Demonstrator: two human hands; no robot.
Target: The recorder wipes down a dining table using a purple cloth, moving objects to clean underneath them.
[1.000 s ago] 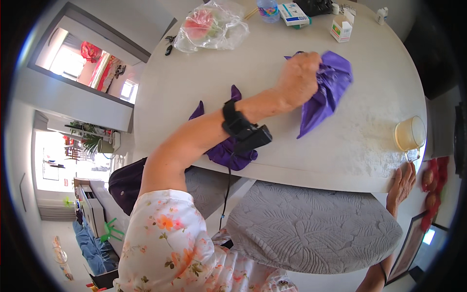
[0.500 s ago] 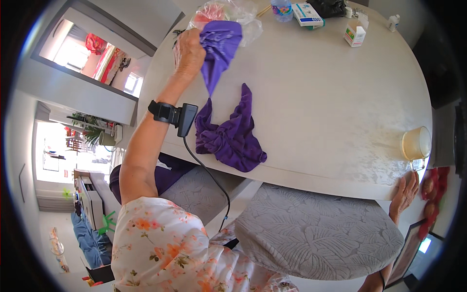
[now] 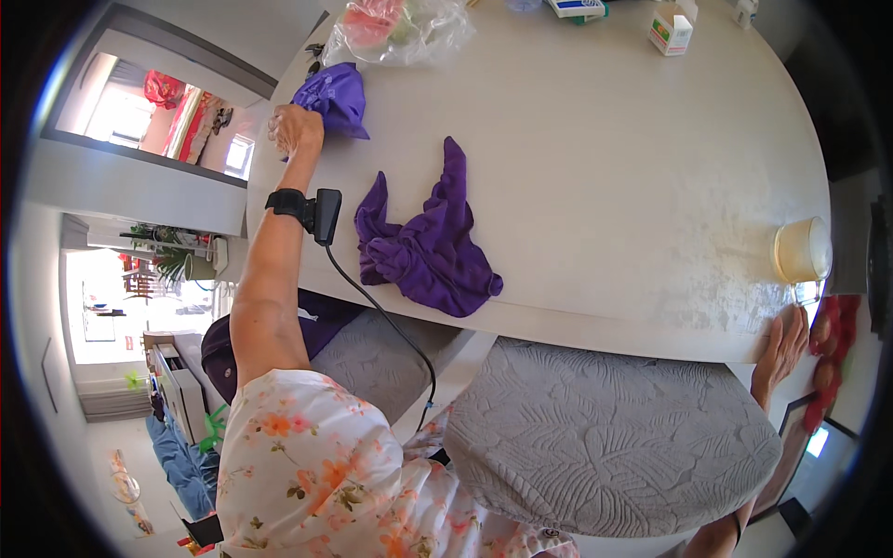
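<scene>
My left hand, with a black band and small device on its wrist, is closed on a light purple cloth with faint printing. The cloth is bunched at the table's far left edge. Nearer me lies a crumpled dark purple cloth, two of its ends stretched out toward the far side, with no hand on it. My right hand rests at the table's near right edge, fingers extended and holding nothing. Just beyond its fingertips stands a yellowish clear mug.
A clear plastic bag with something red and green inside sits beyond the light cloth. A small white box and a white bottle stand far off. Patterned grey chairs are tucked against the table. A cable trails from my left wrist.
My left hand has moved left and nearer me, bringing the light purple cloth off the spot by the plastic bag to the table edge. The dark cloth stays put on the table.
</scene>
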